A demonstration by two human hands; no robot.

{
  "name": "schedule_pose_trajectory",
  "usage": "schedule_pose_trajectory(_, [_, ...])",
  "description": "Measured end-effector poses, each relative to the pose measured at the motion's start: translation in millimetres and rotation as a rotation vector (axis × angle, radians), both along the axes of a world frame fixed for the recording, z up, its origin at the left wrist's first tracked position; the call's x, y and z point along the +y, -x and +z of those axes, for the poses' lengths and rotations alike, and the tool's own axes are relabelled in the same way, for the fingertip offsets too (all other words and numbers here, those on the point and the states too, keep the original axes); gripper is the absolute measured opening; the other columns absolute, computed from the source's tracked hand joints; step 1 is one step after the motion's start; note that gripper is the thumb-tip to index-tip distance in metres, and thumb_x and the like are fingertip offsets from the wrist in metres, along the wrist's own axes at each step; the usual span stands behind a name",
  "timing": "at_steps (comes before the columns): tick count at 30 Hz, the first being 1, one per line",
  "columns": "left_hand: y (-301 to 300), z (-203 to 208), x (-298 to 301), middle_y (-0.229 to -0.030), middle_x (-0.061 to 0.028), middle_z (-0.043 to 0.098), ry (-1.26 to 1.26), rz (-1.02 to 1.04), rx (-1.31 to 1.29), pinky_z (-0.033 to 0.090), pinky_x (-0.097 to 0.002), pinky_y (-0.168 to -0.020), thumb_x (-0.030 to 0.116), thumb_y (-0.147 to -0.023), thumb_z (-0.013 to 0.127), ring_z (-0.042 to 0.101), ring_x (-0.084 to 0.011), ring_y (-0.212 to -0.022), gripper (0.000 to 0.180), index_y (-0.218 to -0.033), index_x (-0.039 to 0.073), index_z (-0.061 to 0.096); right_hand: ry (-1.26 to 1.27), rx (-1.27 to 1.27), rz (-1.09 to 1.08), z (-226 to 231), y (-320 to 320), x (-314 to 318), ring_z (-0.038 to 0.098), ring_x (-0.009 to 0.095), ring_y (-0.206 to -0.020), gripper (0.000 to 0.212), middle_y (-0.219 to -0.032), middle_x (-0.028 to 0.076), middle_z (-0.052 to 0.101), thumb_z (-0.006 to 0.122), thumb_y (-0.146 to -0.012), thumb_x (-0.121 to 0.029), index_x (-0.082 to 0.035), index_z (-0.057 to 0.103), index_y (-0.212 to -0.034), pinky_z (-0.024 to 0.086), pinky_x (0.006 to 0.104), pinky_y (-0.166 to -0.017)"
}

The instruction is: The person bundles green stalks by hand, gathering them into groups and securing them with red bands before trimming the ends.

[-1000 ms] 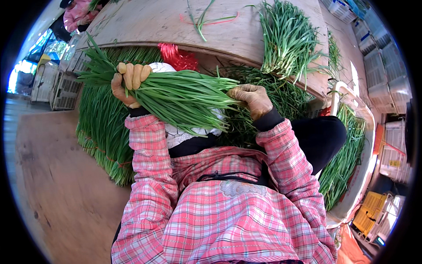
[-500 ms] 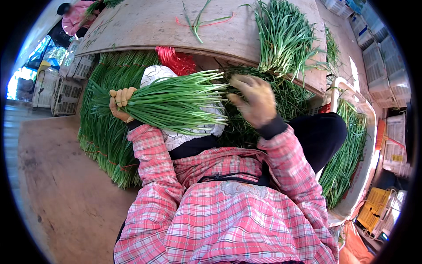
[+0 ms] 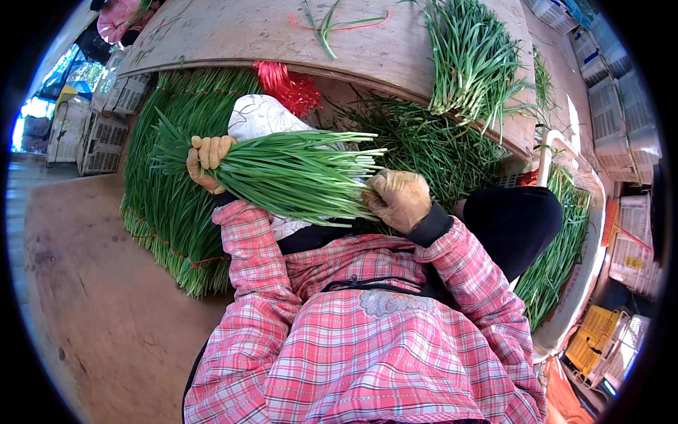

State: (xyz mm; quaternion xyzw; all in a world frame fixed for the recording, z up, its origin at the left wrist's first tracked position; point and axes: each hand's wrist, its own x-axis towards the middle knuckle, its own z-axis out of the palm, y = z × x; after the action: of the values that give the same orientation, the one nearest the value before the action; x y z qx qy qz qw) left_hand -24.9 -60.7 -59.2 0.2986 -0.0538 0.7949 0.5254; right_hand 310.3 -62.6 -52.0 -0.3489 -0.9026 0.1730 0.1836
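A bunch of garlic chives (image 3: 296,169) lies across my lap, its pale cut ends pointing right and its leafy tips left. My left hand (image 3: 210,164), in a tan glove, is wrapped round the bunch near the leafy end. At the lower stem ends my right hand (image 3: 400,201), gloved too, is closed with its fingertips pinching some stem ends. A white patterned cloth (image 3: 263,116) covers my knee under the bunch. Beside my left hand stand tied bundles of garlic chives (image 3: 166,205), stacked in rows with red ties.
A wooden board (image 3: 240,35) spans the front, bearing a loose heap of chives (image 3: 472,60) and a few strands. Red ribbon strips (image 3: 286,88) hang at its edge. Loose leaves (image 3: 424,152) lie below it. At right stands a white basket (image 3: 597,233) of chives; crates (image 3: 618,113) line the far side.
My right hand has come down from above the stem ends and closed on them. The bunch has shifted slightly right and down, still in my left hand.
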Motion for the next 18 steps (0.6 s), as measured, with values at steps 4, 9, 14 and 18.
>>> schedule_pose_trajectory(4, [-8,9,0,-0.050,0.0092,0.035,0.012,-0.010,0.023,0.031,-0.0210,-0.055,0.010,-0.088,0.042,0.033,-0.0034,-0.047,0.015,-0.075,0.007,0.049,-0.070,-0.034,-0.081,-7,-29,4,0.057,0.028,-0.059,0.011,-0.064,0.008,0.055,0.062,-0.075,-0.018,-0.008,0.057,-0.072,0.045,0.0374,-0.052])
schedule_pose_trajectory(9, [3,-7,2,-0.050,0.0093,0.036,-0.036,-0.022,-0.012,0.031,-0.0210,-0.056,0.011,-0.088,0.042,0.032,-0.0036,-0.047,0.021,-0.067,0.013,0.042,0.183,-0.082,-0.332,-30,-89,20,0.061,0.029,-0.066,0.006,-0.071,0.009,0.061,0.059,-0.073,-0.015,-0.010,0.061,-0.072,0.047,0.0403,-0.057])
schedule_pose_trajectory(14, [6,-8,3,-0.052,0.0086,0.040,-0.058,-0.023,0.031,0.032,-0.0206,-0.057,0.012,-0.088,0.042,0.035,-0.0035,-0.049,0.019,-0.069,0.012,0.042,-0.020,0.291,-0.261,13,-21,31,0.060,0.030,-0.070,0.023,-0.075,0.011,0.062,0.063,-0.079,-0.029,-0.007,0.066,-0.075,0.047,0.0395,-0.062])
schedule_pose_trajectory(18, [11,-6,12,-0.050,0.0088,0.038,-0.079,-0.095,0.113,0.032,-0.0217,-0.057,0.011,-0.088,0.040,0.035,-0.0033,-0.049,0.019,-0.070,0.011,0.045,0.532,0.234,-0.293,8,34,42,0.063,0.029,-0.067,0.030,-0.070,0.016,0.065,0.064,-0.079,-0.033,-0.004,0.069,-0.082,0.049,0.0384,-0.065])
